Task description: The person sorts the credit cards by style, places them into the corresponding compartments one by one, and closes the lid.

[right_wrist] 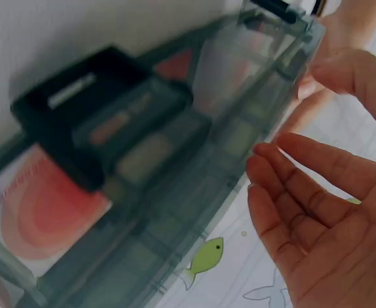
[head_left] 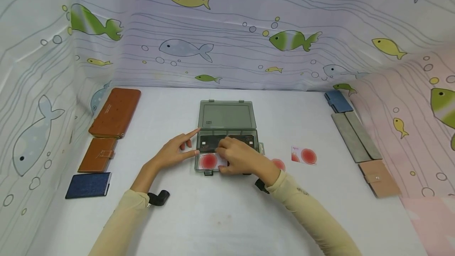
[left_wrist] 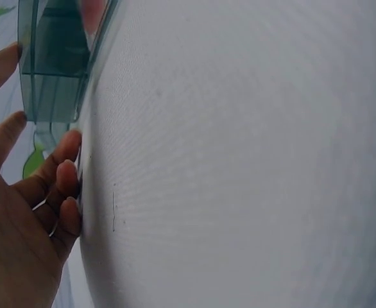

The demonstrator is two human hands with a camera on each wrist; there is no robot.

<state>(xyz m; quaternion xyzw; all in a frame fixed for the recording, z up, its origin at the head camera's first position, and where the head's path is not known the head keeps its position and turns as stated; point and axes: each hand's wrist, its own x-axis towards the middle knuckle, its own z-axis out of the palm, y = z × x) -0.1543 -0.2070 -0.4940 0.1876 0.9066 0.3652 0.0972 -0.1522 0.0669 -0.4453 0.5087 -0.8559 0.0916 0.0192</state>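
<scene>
Touching the box (head_left: 227,115), frame centre: left hand (head_left: 172,150), released
Right hand (head_left: 237,156): loosely curved over it, apparently grasping nothing
Red-circled card (head_left: 208,161): lower left of box — best seated flat, edges square

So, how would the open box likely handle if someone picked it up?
The box looks like see-through molded plastic, so it's probably stiff and fairly light. Its lid lies folded back, so it would likely swing when lifted. The cards inside could well slide out if it tilts, since the lid isn't over them.
</scene>
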